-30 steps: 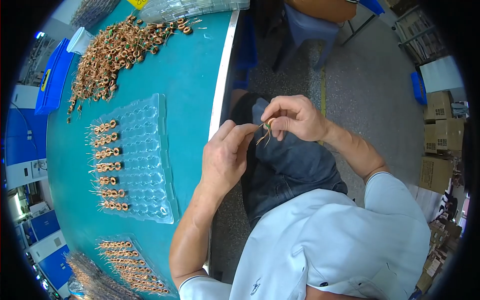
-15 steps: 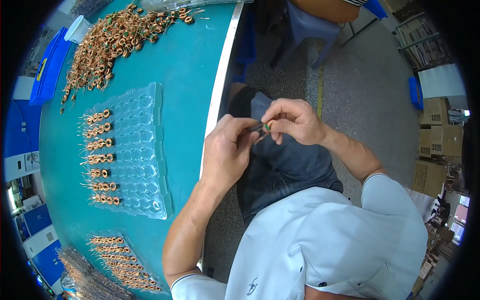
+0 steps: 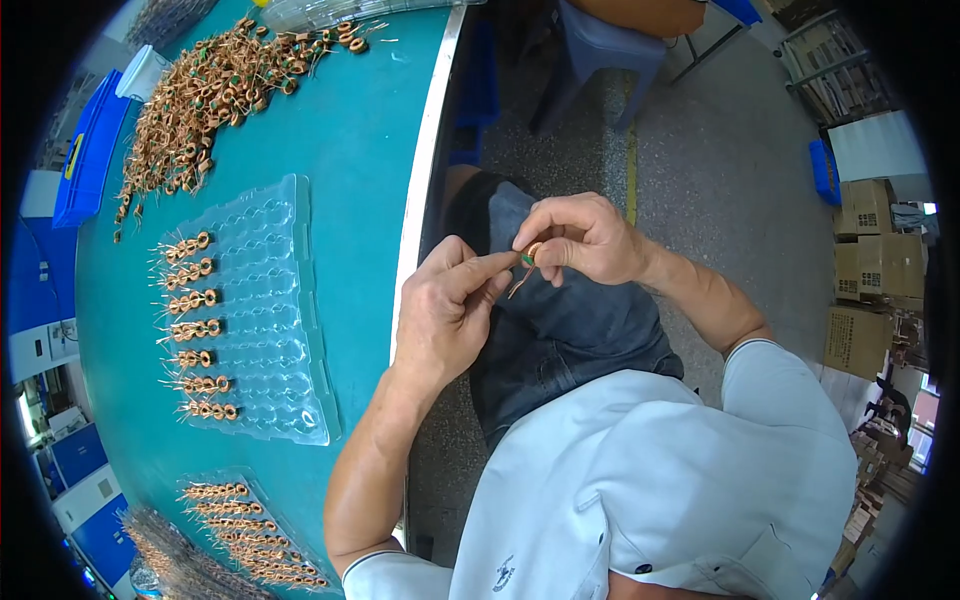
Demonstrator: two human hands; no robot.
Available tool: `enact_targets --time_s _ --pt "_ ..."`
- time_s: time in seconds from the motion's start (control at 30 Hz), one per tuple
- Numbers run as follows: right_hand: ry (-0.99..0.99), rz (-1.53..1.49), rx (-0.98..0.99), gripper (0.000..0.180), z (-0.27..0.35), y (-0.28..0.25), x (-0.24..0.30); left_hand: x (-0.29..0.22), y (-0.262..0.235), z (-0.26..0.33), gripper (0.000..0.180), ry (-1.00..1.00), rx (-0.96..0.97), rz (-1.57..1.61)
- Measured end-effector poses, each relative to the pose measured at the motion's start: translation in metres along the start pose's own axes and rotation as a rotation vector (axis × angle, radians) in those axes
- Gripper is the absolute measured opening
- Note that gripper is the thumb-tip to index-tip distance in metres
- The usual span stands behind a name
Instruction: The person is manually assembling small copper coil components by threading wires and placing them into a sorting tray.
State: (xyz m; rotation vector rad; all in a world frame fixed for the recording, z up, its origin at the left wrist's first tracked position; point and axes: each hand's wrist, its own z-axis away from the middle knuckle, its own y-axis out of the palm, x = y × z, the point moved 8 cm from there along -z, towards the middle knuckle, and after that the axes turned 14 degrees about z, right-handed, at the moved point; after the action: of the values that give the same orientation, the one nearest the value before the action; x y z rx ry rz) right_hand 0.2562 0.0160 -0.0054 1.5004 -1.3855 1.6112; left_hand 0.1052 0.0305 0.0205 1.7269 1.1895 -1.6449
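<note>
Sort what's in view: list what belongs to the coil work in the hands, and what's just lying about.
In the work:
left hand
right hand
copper coil held between them
clear blister tray, partly filled
loose coil pile

Lying about:
blue bin
cardboard boxes
blue stool

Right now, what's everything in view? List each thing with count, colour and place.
small copper wire coil: one, copper with green, pinched between both hands above the lap
loose heap of copper coils: many, copper, far end of table
clear plastic blister tray: one, coils along its left columns
second clear tray: one, near edge, rows of coils
teal table: one
blue bin: one, table's left edge
cardboard boxes: several, brown, floor at right
left hand: grip on coil's wire lead
right hand: grip on coil
</note>
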Motion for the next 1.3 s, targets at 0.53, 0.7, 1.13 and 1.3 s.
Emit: enact_targets --time_s 0.53,0.7,1.13,1.3 --pt "-0.035 0.165 -0.188 0.026 0.004 -0.009 -0.002 -0.001 -0.003 -0.002 0.018 0.086 -0.107 0.009" --pt "-0.119 0.437 -0.124 0.028 0.006 -0.006 0.013 -0.006 -0.003 -0.003 0.018 0.155 -0.130 0.037" --pt "-0.175 0.531 -0.240 0.022 0.011 0.007 0.031 -0.010 -0.013 0.001 0.006 0.094 -0.202 -0.023" --pt "-0.044 0.242 -0.442 0.026 0.017 -0.003 0.018 0.010 -0.001 0.007 0.047 -0.124 -0.197 0.466"
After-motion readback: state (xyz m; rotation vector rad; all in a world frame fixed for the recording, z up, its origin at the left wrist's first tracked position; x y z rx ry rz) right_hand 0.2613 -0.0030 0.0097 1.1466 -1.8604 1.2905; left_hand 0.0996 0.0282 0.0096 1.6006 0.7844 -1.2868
